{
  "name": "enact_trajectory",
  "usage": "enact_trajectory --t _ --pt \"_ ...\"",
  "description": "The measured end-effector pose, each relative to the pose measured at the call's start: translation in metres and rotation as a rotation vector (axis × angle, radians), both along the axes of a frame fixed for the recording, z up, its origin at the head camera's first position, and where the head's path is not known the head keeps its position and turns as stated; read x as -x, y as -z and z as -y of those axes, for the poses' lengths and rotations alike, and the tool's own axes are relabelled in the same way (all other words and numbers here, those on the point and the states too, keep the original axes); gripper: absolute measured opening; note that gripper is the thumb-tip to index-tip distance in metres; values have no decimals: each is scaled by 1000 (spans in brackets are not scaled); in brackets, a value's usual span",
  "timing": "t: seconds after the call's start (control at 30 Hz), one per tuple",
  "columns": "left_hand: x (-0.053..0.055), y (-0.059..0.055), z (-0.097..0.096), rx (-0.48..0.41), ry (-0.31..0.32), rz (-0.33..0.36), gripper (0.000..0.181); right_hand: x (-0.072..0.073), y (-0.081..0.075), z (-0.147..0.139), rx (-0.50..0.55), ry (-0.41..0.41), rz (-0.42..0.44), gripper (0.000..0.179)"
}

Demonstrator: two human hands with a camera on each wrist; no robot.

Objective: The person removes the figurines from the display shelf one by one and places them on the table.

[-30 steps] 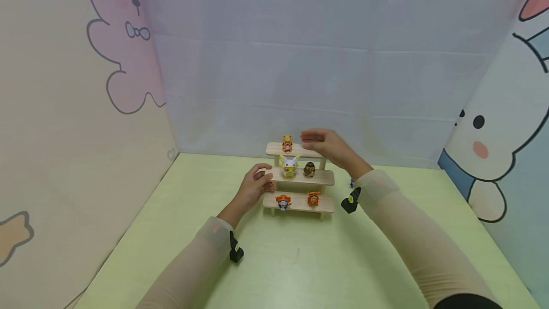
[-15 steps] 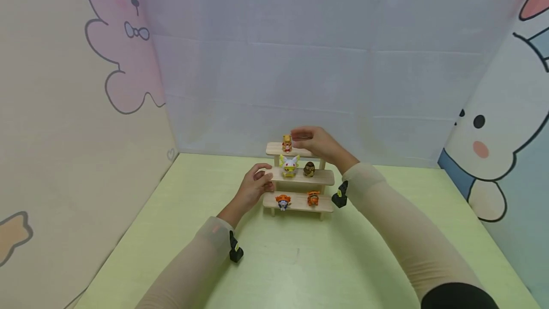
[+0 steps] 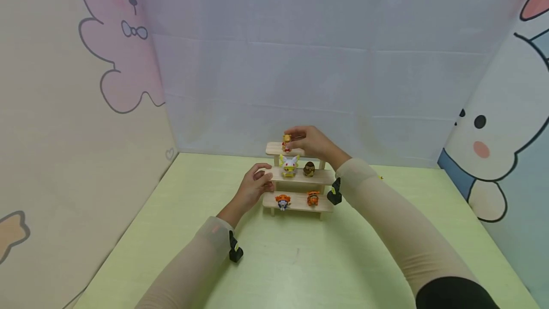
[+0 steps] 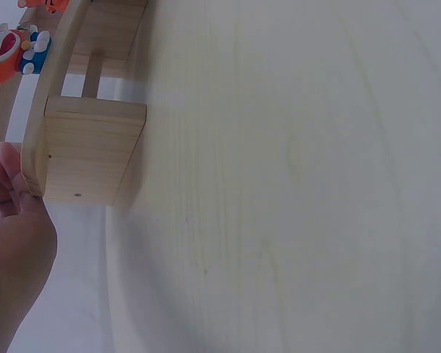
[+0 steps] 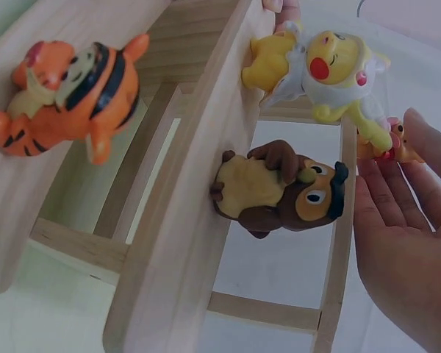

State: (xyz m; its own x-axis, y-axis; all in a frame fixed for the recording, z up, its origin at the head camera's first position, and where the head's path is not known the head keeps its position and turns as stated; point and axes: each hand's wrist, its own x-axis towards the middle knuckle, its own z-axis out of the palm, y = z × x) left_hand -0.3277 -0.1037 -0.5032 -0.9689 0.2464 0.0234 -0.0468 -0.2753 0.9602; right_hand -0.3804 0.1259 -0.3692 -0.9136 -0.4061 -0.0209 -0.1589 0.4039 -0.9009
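A three-tier wooden display stand [image 3: 323,178] stands on the table, tiers rising toward the back. My left hand [image 3: 249,189] grips its left end, with fingers tucked behind the tier's edge in the left wrist view. On the top tier, my right hand [image 3: 313,143] pinches a small yellow bear figurine [image 3: 286,140] in red between thumb and fingers. In the right wrist view the bear is partly hidden behind a yellow figurine in a white hood [image 5: 331,62]. That one shares the middle tier with a brown owl figurine [image 5: 261,184].
The bottom tier holds an orange striped tiger figurine [image 3: 313,198] and a blue-and-white figurine in an orange hat [image 3: 283,201]. A tiny yellow thing [image 3: 381,177] shows beyond the right sleeve. Behind the stand hangs a pale curtain [image 3: 257,70].
My right hand has moved left along the top tier to the bear figurine and closed its fingers on it. The left hand stays on the stand.
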Motion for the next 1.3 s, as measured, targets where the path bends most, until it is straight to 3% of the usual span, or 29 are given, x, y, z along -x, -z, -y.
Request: enact_trajectory --t 0.57,1.3 --pt "-1 -1 -1 -7 -2 -2 27 -3 -3 4 -54 43 -53 45" --pt "0 -2 0 0 6 5 29 -6 -4 -14 -46 67 -36 43"
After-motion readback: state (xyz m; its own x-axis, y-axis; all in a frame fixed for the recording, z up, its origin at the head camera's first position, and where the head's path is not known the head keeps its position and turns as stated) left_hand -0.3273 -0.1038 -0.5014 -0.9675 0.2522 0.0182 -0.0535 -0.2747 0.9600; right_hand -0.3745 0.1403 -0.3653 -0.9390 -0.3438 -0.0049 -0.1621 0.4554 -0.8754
